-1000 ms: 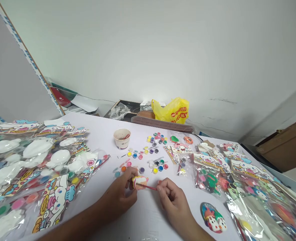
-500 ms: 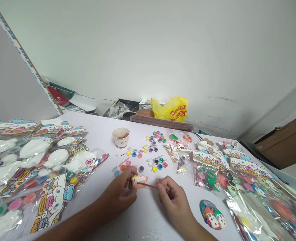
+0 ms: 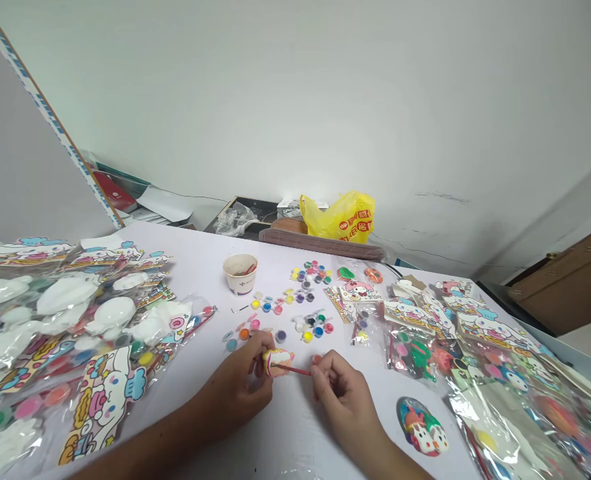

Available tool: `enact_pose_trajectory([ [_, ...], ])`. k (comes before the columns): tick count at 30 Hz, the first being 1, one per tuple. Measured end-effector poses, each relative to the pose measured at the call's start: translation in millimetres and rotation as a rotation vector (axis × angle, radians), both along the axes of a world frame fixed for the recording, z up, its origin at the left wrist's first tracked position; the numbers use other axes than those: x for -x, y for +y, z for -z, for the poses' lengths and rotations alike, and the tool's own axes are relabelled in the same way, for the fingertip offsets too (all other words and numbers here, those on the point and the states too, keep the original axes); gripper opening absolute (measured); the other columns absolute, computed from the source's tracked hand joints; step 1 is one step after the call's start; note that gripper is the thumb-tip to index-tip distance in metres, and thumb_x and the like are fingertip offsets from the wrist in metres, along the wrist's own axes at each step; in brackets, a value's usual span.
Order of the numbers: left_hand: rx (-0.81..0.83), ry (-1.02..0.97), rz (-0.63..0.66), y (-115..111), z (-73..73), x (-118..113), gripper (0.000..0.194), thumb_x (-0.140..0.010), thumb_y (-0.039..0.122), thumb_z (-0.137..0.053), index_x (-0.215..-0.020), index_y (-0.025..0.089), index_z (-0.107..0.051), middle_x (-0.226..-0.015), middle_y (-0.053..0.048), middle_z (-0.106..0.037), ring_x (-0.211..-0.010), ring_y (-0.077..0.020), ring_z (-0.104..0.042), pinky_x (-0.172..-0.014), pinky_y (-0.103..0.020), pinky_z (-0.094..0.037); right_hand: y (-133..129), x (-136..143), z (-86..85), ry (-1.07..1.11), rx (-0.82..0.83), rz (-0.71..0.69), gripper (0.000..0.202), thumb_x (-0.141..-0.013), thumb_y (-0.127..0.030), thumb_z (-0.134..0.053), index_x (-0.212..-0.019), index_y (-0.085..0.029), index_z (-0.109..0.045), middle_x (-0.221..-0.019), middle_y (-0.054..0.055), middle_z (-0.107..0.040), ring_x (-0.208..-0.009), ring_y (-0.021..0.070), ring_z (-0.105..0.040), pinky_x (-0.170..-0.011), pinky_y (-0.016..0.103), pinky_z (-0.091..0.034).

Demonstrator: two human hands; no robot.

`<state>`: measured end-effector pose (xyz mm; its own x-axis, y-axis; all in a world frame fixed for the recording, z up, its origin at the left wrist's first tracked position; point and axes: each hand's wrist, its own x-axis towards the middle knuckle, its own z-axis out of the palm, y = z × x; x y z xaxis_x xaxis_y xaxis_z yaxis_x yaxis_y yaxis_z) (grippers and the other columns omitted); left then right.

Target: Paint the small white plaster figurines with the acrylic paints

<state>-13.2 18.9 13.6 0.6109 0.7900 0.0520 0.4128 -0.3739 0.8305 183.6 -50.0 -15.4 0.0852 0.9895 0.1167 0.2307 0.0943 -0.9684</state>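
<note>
Between the thumb and fingers of my left hand (image 3: 253, 373) is a small painted figurine (image 3: 281, 360), white with yellow, pink and orange areas. My right hand (image 3: 340, 387) pinches a thin red paintbrush (image 3: 298, 370), its tip resting on or just over the figurine's face. Just beyond my hands are little paint pots in strips: one with orange and pink (image 3: 245, 333), another with yellow, blue and green (image 3: 315, 328). A paper cup (image 3: 240, 273) with a brush leaning inside stands farther back.
Bagged plaster figurines (image 3: 70, 293) and printed cards cover the table's left side. More packets (image 3: 425, 353) fill the right. A round painted piece (image 3: 422, 427) lies right of my right hand. At the back, a yellow plastic bag (image 3: 340, 217) sits by the wall.
The brush has shifted slightly left across the figurine with my right hand. My left hand keeps its hold in nearly the same place.
</note>
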Motion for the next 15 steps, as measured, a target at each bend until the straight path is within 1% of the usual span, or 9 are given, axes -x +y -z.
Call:
enact_pose_trajectory([
  [2, 0.003, -0.004, 0.002, 0.4, 0.4, -0.3, 0.024, -0.077, 0.010, -0.047, -0.099, 0.020, -0.045, -0.078, 0.003, -0.042, -0.069, -0.0146, -0.040, -0.065, -0.025, -0.037, -0.5, 0.2, 0.2, -0.010, 0.001, -0.012, 0.035, -0.096, -0.045, -0.048, -0.070, -0.021, -0.042, -0.057, -0.005, -0.040, -0.053, 0.0116, -0.033, -0.052, 0.025, -0.030],
  [6, 0.028, -0.016, 0.004, 1.0, 2.5, -0.9, 0.025, -0.077, 0.010, -0.047, -0.100, 0.020, -0.043, -0.078, 0.004, -0.041, -0.068, -0.0141, -0.039, -0.065, -0.025, -0.037, -0.9, 0.0, 2.0, -0.008, -0.008, 0.013, 0.035, -0.096, -0.044, -0.048, -0.070, -0.022, -0.040, -0.056, -0.006, -0.037, -0.052, 0.0114, -0.030, -0.053, 0.024, -0.031],
  [9, 0.037, -0.008, 0.003, 0.8, 2.4, -1.2, 0.023, -0.077, 0.010, -0.046, -0.098, 0.020, -0.043, -0.076, 0.005, -0.040, -0.067, -0.0138, -0.037, -0.065, -0.024, -0.036, -1.1, -0.5, 3.3, -0.017, -0.008, -0.011, 0.035, -0.096, -0.043, -0.048, -0.069, -0.022, -0.040, -0.055, -0.007, -0.036, -0.051, 0.0113, -0.029, -0.053, 0.024, -0.033],
  [15, 0.020, -0.008, 0.027, 2.3, 0.3, -1.1, 0.023, -0.077, 0.008, -0.046, -0.096, 0.021, -0.043, -0.077, 0.004, -0.040, -0.069, -0.0138, -0.037, -0.065, -0.024, -0.036, -1.1, -0.8, 2.6, -0.028, -0.028, -0.026, 0.034, -0.096, -0.042, -0.047, -0.070, -0.022, -0.040, -0.055, -0.007, -0.036, -0.051, 0.0117, -0.030, -0.052, 0.025, -0.031],
])
